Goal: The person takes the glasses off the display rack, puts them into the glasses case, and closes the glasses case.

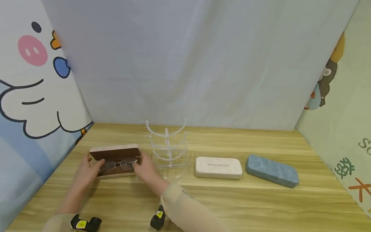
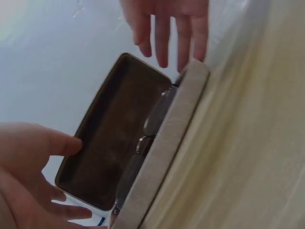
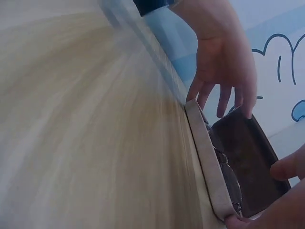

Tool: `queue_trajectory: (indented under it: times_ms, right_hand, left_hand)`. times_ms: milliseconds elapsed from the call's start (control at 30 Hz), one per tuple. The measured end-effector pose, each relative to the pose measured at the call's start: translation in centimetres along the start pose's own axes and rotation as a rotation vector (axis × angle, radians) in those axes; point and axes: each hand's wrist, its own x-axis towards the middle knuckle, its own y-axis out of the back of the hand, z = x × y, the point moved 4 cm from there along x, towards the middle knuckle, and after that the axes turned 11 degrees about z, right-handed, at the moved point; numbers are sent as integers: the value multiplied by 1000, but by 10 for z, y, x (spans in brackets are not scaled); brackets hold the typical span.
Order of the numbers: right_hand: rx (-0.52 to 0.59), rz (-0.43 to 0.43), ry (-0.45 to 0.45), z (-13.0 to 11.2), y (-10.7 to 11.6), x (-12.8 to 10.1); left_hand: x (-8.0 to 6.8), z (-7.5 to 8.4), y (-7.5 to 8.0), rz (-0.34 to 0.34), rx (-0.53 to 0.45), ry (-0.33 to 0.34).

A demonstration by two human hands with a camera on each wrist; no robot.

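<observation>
An opened glasses case (image 1: 113, 149) with a pale outside and a dark brown lining lies at the table's left, its lid raised. Thin-rimmed glasses (image 1: 127, 164) rest inside it. My left hand (image 1: 86, 175) is at the case's left end, thumb at the lid's rim and fairly straight fingers around the end. At the opposite end is my right hand (image 1: 147, 169), its thumb near the lid in the right wrist view. Seen from the left wrist, the right hand's fingers (image 2: 162, 45) are straight and reach down to the case's end. Some fingertips are hidden behind the case.
Just right of the case stands a clear plastic glasses stand (image 1: 168, 146) with several curved tiers. Farther right lie a closed cream glasses case (image 1: 218, 167) and a closed blue glasses case (image 1: 271, 170). A pale curtain (image 1: 197, 71) hangs behind the wooden table (image 1: 246, 206).
</observation>
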Motion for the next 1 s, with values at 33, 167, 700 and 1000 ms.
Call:
queue_trajectory:
  times_ms: [33,167,700,1000]
  right_hand:
    - [0,-10,1,0,0,-1]
    - [-2,-61,44,3,-1,-4]
    - [225,4,26,12,1,3]
    - [287,109,-32,10,5,9]
  left_hand:
    - [0,-1,0,-22,-17,3]
    - [-3,-2,1,-86,-102,6]
    - [-5,-5,6,7,-205,-11]
    - [-4,-4,5,151,-158,39]
